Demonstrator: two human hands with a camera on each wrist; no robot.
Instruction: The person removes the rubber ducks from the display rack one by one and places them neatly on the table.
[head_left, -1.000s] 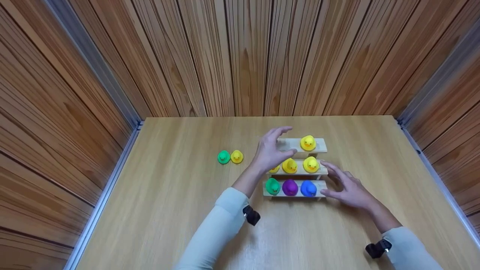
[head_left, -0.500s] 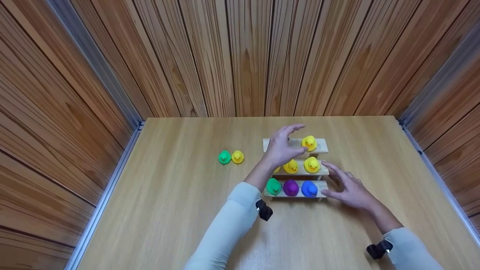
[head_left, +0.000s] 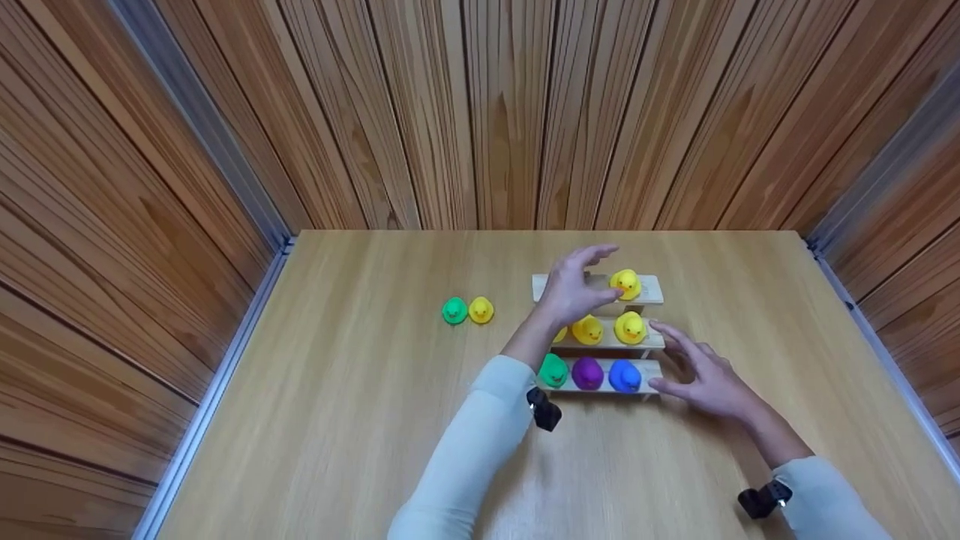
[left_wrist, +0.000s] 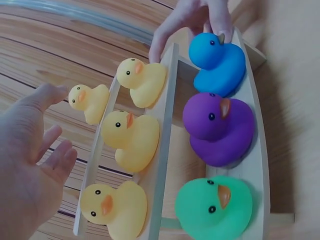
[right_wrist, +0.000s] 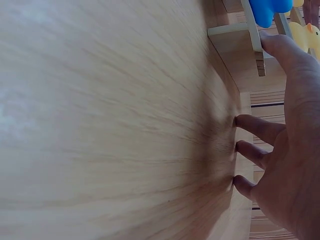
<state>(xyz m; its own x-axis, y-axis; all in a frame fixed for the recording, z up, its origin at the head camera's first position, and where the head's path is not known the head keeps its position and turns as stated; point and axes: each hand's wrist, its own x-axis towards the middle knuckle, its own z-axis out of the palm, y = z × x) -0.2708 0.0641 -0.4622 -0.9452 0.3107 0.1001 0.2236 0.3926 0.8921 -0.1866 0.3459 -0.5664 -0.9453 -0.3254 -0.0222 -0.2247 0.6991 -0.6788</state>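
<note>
A three-step wooden rack [head_left: 651,289] holds rubber ducks. Its top step carries a yellow rubber duck [left_wrist: 89,102]; my left hand [head_left: 577,291] is over this step, thumb close to that duck and fingers spread, gripping nothing. Whether the thumb touches the duck I cannot tell. Several yellow ducks [head_left: 630,328] stand on the middle step, one partly behind my left wrist. A green duck [head_left: 553,370], a purple duck [head_left: 588,373] and a blue duck [head_left: 625,376] fill the bottom step. My right hand [head_left: 706,381] rests at the rack's right end, its thumb touching the bottom step.
Left of the rack, a loose green duck [head_left: 454,310] and a loose yellow duck [head_left: 481,310] sit side by side on the wooden table [head_left: 337,390]. Wood-panelled walls [head_left: 495,112] enclose the table at the back and sides.
My left hand has moved right along the top step, toward the yellow duck there. The right hand stays at the rack's end. The whole head view has shifted slightly.
</note>
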